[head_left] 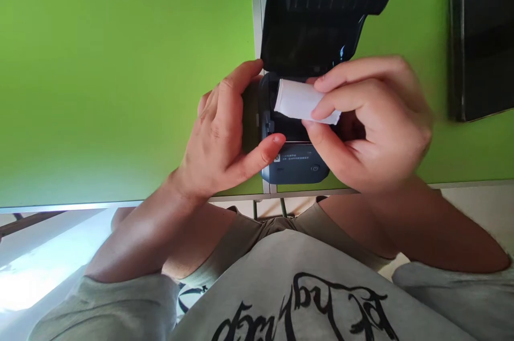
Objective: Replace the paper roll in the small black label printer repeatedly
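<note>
A glossy bright-green bench (120,89) spreads beneath both hands, with a pale metal seam running between them. On it, between the hands, sits a dark blue-grey plastic box-shaped device (297,167); its black plastic hinged lid (313,44) is thrown back beyond the fingertips, which leaves the well exposed. A flat black rectangular slab (490,46) lies well apart, out past the right hand.

The left hand (214,140) is spread and grips nothing else: its forefinger reaches the hinge corner, its thumb the well's near edge. That straddle seems right for steadying the device, though the thumb would be better drawn back before anything drops in.

The right hand (371,127) pinches a small white paper roll (299,99) by one end, between thumb and fingers, over the open well. Whether the roll touches the floor of it cannot be told. It lies slightly askew, so squaring it to the well's walls before lowering seems wise, with a light pinch to avoid crushing the paper. The small round power button (315,168), nearest the right thumb, is best left unpressed.
</note>
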Demonstrator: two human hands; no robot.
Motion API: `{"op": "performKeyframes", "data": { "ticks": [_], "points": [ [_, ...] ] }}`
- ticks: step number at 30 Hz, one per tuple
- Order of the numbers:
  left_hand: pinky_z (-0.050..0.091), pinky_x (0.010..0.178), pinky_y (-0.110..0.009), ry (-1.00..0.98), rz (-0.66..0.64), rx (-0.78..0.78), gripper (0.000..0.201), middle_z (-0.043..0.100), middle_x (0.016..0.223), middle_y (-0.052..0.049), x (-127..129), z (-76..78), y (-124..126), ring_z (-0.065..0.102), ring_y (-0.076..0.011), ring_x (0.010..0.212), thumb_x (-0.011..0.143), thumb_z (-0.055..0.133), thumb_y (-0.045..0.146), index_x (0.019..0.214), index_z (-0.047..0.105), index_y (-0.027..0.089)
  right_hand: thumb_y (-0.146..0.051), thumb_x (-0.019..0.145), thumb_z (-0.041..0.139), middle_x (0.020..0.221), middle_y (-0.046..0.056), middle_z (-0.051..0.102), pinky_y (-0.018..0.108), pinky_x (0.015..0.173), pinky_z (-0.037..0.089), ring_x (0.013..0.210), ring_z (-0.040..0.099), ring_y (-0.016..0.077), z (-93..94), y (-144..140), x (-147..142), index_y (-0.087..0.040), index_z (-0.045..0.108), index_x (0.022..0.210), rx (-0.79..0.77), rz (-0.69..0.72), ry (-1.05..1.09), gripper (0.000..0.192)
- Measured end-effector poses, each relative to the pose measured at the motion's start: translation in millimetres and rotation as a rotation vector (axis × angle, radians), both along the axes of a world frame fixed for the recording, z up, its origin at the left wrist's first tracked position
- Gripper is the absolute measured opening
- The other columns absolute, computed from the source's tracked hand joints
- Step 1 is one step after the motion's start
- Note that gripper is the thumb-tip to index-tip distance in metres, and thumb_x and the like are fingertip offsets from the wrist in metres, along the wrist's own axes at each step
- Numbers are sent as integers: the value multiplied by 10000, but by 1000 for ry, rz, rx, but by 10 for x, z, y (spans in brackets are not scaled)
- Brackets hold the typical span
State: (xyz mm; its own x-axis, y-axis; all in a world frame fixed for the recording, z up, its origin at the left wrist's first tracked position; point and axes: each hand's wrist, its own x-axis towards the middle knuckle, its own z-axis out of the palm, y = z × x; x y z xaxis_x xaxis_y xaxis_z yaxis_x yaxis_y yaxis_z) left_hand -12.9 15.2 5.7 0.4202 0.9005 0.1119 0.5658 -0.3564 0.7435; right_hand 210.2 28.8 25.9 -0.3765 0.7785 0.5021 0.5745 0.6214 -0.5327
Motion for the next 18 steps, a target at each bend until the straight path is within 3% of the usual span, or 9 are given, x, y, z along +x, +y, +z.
{"op": "performKeyframes", "data": {
  "ticks": [11, 15, 18],
  "points": [
    [462, 1167, -523, 22, -6, -2, 700, 482, 1552, -139, 17, 7, 1, 540, -302, 1399, 1006, 424, 655, 1549, 256, 246, -94, 852, 614, 976, 14, 684, 324, 869, 596, 932, 709, 121, -4, -4, -3, -193, 597, 834, -45, 52, 2, 102],
    [457, 1178, -531, -35, -24, -19, 668, 473, 1568, -125, 2, 5, 3, 508, -301, 1440, 1033, 328, 662, 1572, 255, 273, -103, 828, 542, 996, 30, 670, 346, 803, 551, 886, 662, 123, 4, -20, 29, -193, 563, 776, -68, 124, 13, 106],
    [427, 1219, -541, -74, -61, -24, 695, 443, 1611, -113, -10, 1, -5, 452, -300, 1501, 1036, 270, 685, 1601, 211, 283, -121, 765, 573, 939, 23, 662, 344, 716, 507, 806, 600, 128, -20, -2, 39, -194, 568, 773, 32, 210, -16, 73]
  ]
}}
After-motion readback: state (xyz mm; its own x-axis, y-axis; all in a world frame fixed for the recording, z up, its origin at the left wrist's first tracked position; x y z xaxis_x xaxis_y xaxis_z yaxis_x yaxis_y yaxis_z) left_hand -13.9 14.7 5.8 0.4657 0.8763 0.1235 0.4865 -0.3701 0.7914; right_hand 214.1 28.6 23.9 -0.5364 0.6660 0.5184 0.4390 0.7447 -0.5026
